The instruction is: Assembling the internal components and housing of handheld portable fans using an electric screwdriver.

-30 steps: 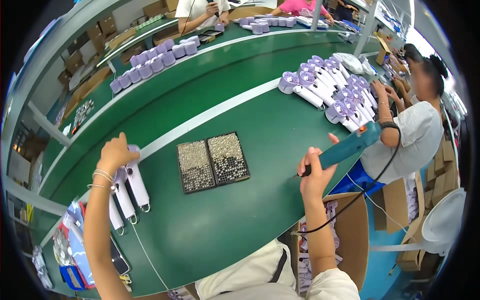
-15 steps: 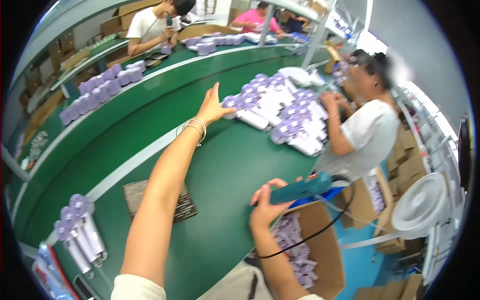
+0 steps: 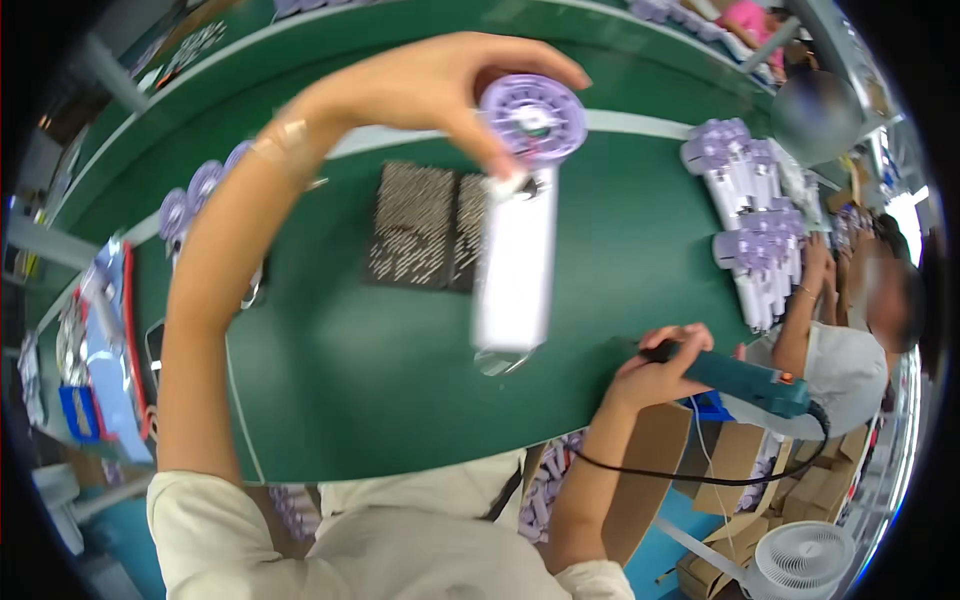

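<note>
My left hand (image 3: pixel 425 85) grips a small handheld fan (image 3: pixel 515 275) by its neck, thumb and fingers around the purple round head. Its white handle points toward me over the green table, slightly blurred, with a wire loop at the end. In my right hand (image 3: pixel 660 378) lies a teal electric screwdriver (image 3: pixel 750 382), its black tip pointing left and its cord curving back below. Under the held fan, a dark tray of small metal screws or pins (image 3: pixel 412 225) lies on the table, partly hidden by the fan.
A pile of similar purple-and-white fans (image 3: pixel 755 240) lies at the right, near a co-worker (image 3: pixel 835 360). Several more fans (image 3: pixel 190 205) are behind my left forearm. Cardboard boxes (image 3: pixel 645 470) stand below the table's right edge, beside a white floor fan (image 3: pixel 803 562).
My left hand has come back from the fan pile with one fan and now holds it over the tray. My right hand still holds the screwdriver. The view has swung left and down.
</note>
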`<action>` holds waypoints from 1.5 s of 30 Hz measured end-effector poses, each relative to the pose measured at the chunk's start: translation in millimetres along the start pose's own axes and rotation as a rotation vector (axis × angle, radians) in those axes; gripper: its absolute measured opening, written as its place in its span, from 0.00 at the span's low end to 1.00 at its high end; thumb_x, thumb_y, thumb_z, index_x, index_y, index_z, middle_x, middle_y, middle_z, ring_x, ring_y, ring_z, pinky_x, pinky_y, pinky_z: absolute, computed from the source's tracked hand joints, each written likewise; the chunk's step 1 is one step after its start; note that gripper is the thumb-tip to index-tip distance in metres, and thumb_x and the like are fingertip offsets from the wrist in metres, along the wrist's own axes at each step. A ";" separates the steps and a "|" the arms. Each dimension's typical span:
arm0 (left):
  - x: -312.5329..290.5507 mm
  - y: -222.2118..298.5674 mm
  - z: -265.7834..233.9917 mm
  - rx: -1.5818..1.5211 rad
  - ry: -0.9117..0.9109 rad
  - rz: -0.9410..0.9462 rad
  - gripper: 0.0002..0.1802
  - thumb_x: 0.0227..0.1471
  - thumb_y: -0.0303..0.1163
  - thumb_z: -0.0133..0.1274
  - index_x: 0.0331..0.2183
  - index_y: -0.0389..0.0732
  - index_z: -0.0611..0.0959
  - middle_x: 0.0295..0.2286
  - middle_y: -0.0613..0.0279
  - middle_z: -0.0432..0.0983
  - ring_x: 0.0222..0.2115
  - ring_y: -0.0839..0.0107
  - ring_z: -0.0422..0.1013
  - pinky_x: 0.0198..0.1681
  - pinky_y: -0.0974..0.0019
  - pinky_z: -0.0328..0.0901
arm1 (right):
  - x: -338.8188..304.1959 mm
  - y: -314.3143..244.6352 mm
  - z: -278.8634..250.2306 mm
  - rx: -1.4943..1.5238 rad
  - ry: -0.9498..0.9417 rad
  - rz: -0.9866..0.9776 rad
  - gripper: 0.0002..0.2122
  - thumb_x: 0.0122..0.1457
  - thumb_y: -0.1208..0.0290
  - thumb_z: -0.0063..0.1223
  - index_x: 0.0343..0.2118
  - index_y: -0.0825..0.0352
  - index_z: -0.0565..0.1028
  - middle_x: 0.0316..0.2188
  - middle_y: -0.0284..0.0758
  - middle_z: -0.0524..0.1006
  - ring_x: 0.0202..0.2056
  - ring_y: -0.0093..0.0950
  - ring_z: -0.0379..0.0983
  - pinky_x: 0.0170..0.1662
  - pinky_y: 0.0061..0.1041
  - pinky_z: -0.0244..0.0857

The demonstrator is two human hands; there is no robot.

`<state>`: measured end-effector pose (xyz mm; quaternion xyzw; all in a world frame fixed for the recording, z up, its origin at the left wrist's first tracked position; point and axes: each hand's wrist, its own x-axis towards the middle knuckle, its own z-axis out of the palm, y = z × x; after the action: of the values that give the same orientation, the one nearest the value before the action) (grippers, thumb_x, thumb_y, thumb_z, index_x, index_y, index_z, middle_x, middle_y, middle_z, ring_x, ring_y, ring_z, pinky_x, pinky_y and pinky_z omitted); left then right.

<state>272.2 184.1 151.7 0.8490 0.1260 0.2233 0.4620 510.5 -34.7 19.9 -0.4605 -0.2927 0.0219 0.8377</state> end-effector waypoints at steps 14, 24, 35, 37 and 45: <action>-237.4 -33.5 118.0 -0.137 0.275 -0.161 0.43 0.26 0.35 0.73 0.50 0.39 0.77 0.48 0.55 0.74 0.48 0.58 0.72 0.53 0.60 0.65 | -41.6 -54.3 94.1 0.430 -0.738 0.428 0.20 0.65 0.50 0.37 0.31 0.67 0.64 0.23 0.30 0.65 0.15 0.18 0.57 0.18 0.18 0.54; -237.2 -37.5 121.4 -0.217 0.295 -0.137 0.41 0.29 0.34 0.71 0.50 0.39 0.77 0.48 0.54 0.74 0.48 0.56 0.71 0.53 0.60 0.65 | -101.2 -9.2 185.1 0.372 -0.853 0.226 0.31 0.60 0.76 0.49 0.62 0.59 0.45 0.13 0.34 0.64 0.09 0.22 0.58 0.11 0.22 0.54; -235.4 -42.7 125.9 -0.237 0.321 -0.151 0.41 0.27 0.32 0.71 0.49 0.40 0.78 0.47 0.55 0.75 0.47 0.57 0.72 0.52 0.60 0.66 | -101.5 14.3 181.6 0.434 -0.832 0.275 0.28 0.62 0.73 0.46 0.61 0.55 0.45 0.15 0.34 0.63 0.09 0.23 0.58 0.11 0.23 0.55; -234.8 -43.3 126.4 -0.240 0.329 -0.141 0.41 0.27 0.32 0.71 0.50 0.40 0.78 0.47 0.55 0.75 0.47 0.57 0.73 0.52 0.60 0.67 | -102.1 15.9 182.4 0.423 -0.832 0.267 0.28 0.62 0.72 0.46 0.61 0.55 0.45 0.15 0.35 0.63 0.09 0.23 0.58 0.10 0.23 0.55; -240.4 -45.5 131.1 -0.198 0.363 -0.126 0.40 0.26 0.31 0.70 0.48 0.40 0.79 0.46 0.55 0.76 0.46 0.58 0.73 0.52 0.61 0.67 | -108.1 19.3 180.2 0.185 -0.874 0.191 0.15 0.62 0.54 0.44 0.34 0.63 0.63 0.19 0.32 0.63 0.14 0.22 0.58 0.15 0.20 0.51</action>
<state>128.0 12.2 -11.8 0.7356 0.2375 0.3546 0.5261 333.5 80.0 26.8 -0.3565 -0.5716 0.3174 0.6674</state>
